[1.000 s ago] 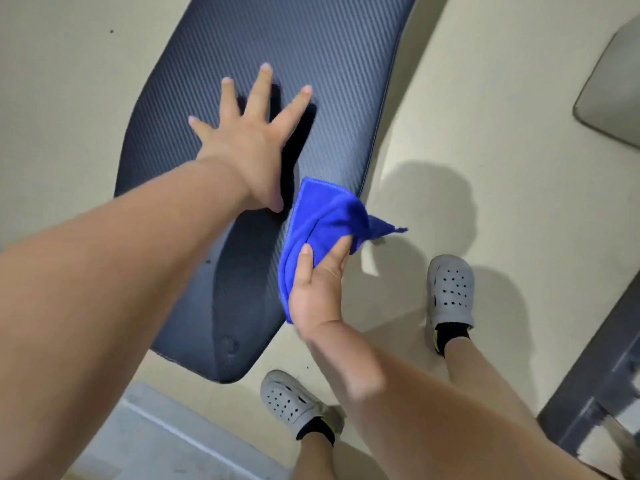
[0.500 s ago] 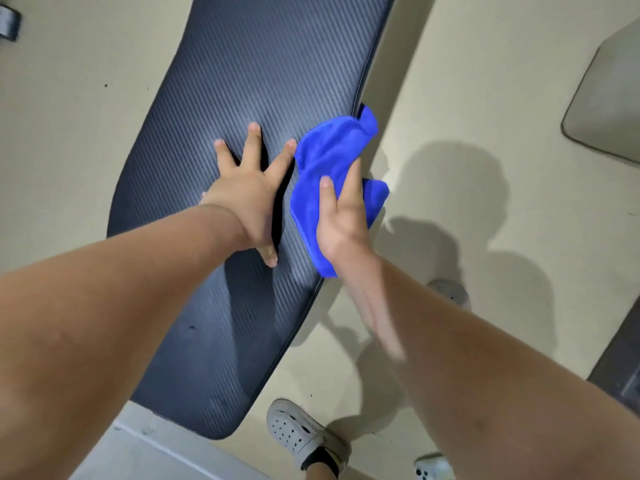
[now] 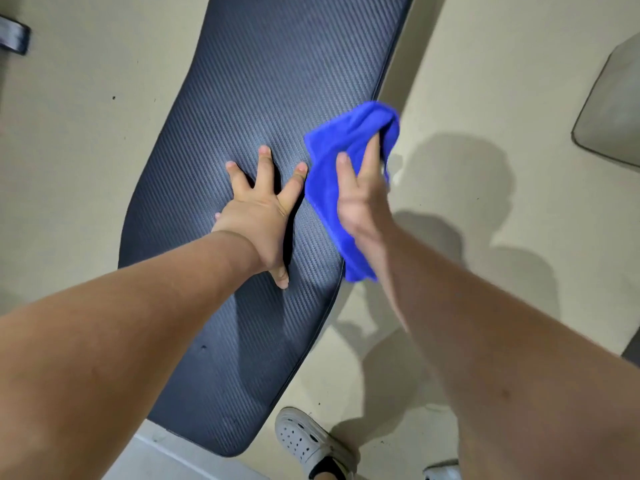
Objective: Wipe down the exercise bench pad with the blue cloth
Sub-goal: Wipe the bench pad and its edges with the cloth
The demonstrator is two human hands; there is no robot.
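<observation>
The dark textured bench pad [image 3: 270, 81] runs from the top centre down to the lower middle. My left hand [image 3: 259, 216] lies flat on the pad's middle with fingers spread and holds nothing. Just to its right, my right hand [image 3: 360, 199] presses the blue cloth [image 3: 332, 157] against the pad's right edge. The cloth is bunched; part of it hangs over the pad's side, and part is hidden under my palm.
Beige floor [image 3: 485, 81] surrounds the bench. My grey perforated shoe [image 3: 308, 441] stands near the pad's lower end, a second shoe [image 3: 441, 472] at the bottom edge. A grey mat corner [image 3: 613, 116] lies at the right; a dark object [image 3: 14, 36] sits at the upper left.
My right hand has slid the cloth forward along the pad's right edge, away from me. The left hand has stayed planted on the pad.
</observation>
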